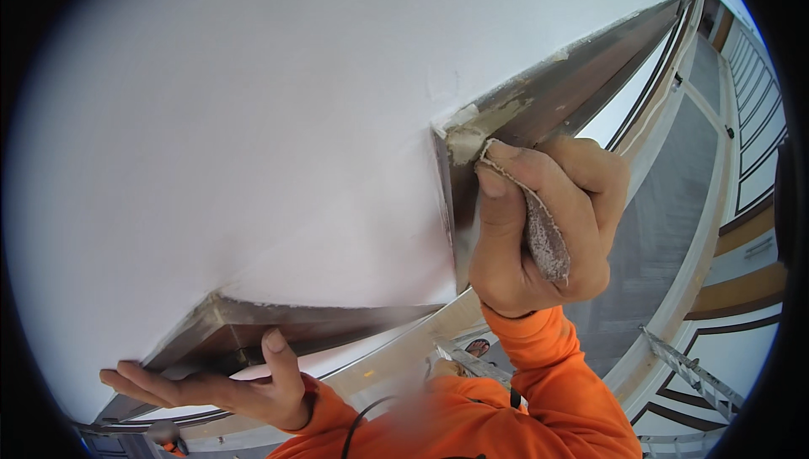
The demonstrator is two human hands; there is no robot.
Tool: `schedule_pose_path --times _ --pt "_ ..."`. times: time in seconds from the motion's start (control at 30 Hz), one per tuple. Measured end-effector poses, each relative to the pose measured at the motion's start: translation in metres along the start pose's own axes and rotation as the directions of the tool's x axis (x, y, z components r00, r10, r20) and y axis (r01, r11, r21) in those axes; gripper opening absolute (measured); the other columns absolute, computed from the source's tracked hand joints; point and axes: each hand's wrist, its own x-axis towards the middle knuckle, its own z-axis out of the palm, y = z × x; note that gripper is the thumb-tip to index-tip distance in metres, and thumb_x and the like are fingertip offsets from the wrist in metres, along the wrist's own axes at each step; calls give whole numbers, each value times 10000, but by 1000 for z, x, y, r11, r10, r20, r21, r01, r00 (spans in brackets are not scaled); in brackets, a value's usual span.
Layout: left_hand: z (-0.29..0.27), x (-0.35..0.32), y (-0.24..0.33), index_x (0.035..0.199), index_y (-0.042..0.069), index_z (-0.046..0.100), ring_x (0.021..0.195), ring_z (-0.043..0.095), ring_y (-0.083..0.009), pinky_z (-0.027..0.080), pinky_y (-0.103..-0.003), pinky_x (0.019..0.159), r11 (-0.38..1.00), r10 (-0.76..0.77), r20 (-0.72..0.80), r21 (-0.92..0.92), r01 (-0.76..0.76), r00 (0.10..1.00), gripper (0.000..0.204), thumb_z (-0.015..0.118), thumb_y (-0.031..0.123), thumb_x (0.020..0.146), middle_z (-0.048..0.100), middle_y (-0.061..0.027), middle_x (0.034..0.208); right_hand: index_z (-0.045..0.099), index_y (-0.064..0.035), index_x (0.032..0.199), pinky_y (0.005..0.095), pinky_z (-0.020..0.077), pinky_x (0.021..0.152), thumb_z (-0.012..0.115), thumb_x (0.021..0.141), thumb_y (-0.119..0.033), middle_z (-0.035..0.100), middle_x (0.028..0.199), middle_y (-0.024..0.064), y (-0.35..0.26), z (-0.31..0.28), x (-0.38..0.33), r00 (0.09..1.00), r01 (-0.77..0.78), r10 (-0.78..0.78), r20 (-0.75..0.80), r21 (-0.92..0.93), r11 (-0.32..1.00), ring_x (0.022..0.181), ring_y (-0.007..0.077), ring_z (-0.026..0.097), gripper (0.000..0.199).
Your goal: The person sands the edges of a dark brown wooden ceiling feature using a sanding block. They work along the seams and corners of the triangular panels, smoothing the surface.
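A folded piece of sandpaper (pixel 546 244), grey-brown and gritty, is pinched between the thumb and fingers of my right hand (pixel 586 223). Its upper end is beside a pale filler patch (pixel 465 146) at the corner of a dark brown trim (pixel 581 80). Whether it touches the patch I cannot tell. Lower left, my left hand (pixel 244 393) is open, fingers stretched out and thumb raised, by a second stretch of brown trim (pixel 295 326). The trim borders a large smooth white surface (pixel 253 122).
Far below on the right lies a grey floor (pixel 666 215). A metal ladder (pixel 693 372) stands near the panelled wall (pixel 750 324) there. Another person in orange (pixel 175 445) shows small at the lower left. A black cord (pixel 358 421) hangs by my left sleeve.
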Motion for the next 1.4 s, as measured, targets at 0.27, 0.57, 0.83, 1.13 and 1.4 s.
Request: schedule_pose_path --times 0.27,0.57,0.83,1.13,1.4 --pt "1 0 -1 1596 67 158 1530 45 -448 134 -663 1195 1000 5 -16 -28 -6 1000 1241 660 760 697 79 -246 1632 718 38 1003 258 431 629 761 790 73 610 903 116 -9 5 4 1000 -23 23 -15 1 1000 736 171 551 220" --pt "-3 3 6 1594 113 168 1538 17 -413 214 -643 1198 999 7 14 -52 -6 1000 1108 633 699 777 91 -202 1636 724 47 966 262 460 643 748 782 102 614 899 118 -12 7 4 997 -65 64 -51 -19 998 752 180 580 194" --pt "-3 4 10 1588 116 194 1540 22 -408 220 -633 1198 996 -7 0 -86 7 1000 1076 655 664 786 92 -204 1638 726 47 963 260 456 655 756 778 94 624 890 117 -10 8 11 998 -16 16 -65 -4 1000 756 187 583 193" --pt "-2 4 10 1584 91 191 1541 20 -406 133 -637 1210 996 15 -13 -86 -16 1000 1048 617 670 823 96 -202 1638 741 11 944 286 433 606 774 647 122 592 862 89 -7 13 4 988 -72 72 -134 6 997 713 199 549 319" --pt "0 2 3 1581 96 196 1526 65 -441 136 -638 1200 997 28 -12 -67 -28 1000 1117 665 678 751 93 -244 1629 733 20 971 264 453 642 771 774 81 622 902 106 -8 6 2 995 -44 41 -86 -38 998 742 173 573 210"
